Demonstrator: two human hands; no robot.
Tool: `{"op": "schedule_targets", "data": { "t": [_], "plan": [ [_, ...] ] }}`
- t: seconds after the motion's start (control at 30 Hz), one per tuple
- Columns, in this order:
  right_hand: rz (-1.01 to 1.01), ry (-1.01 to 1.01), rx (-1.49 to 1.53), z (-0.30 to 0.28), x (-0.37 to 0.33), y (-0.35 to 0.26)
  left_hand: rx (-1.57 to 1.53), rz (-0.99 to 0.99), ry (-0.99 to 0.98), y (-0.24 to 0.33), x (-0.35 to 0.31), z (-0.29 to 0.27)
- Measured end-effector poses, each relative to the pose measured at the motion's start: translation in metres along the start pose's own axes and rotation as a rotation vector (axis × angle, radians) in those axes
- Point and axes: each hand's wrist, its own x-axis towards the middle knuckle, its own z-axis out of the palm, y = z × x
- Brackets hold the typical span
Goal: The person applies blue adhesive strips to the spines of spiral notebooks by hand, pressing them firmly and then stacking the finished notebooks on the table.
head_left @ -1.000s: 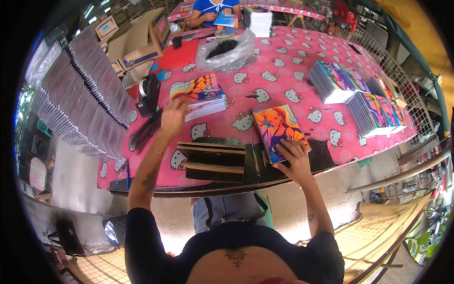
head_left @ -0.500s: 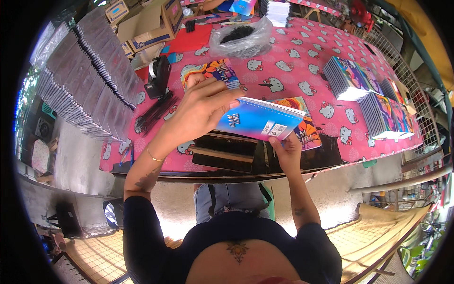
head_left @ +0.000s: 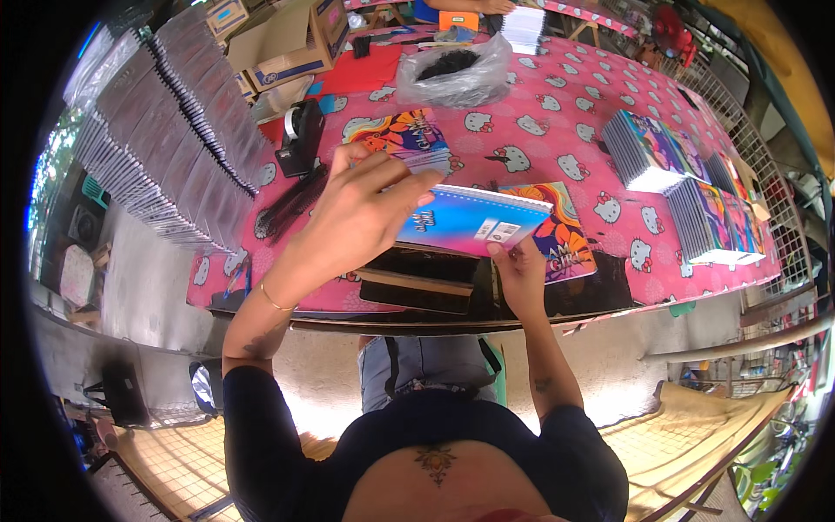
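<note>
A blue and pink notebook is held tilted above the table, its row of punched holes along the upper edge. My left hand is closed at the notebook's upper left corner, thumb and fingers pinched by the holes. What else may be in that pinch is too small to tell. My right hand grips the lower right corner, thumb on the cover. Below lies a dark board with a wooden strip. One colourful notebook lies behind my right hand, and a small stack of notebooks sits beyond my left.
Tall stacks of plastic-covered notebooks rise at the left. Near them are a tape dispenser and thin black strands. A clear bag of black pieces lies farther back. Notebook stacks stand right. Another person's hand shows at the far edge.
Both hands and the notebook stay nearly in place, with the notebook tilted slightly more. The view has shifted a little. At the far table, the other person's blue item is replaced by an orange one.
</note>
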Motion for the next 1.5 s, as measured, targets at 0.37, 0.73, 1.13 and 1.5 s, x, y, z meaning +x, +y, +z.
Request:
{"op": "schedule_targets", "data": {
  "t": [0.37, 0.73, 1.13, 1.5],
  "plan": [
    [0.067, -0.063, 0.023, -0.006, -0.007, 0.013, 0.016, 0.014, -0.019, -0.001, -0.003, 0.005],
    [0.096, -0.097, 0.21, 0.042, -0.017, 0.021, 0.199, -0.486, 0.166, -0.005, -0.124, 0.08],
    [0.082, -0.182, 0.15, 0.033, 0.005, 0.038, 0.337, -0.792, 0.014, -0.185, -0.223, 0.134],
    [-0.599, -0.13, -0.56, 0.06, 0.027, -0.063, 0.426, -0.528, 0.129, -0.145, -0.169, 0.097]
  ]
}}
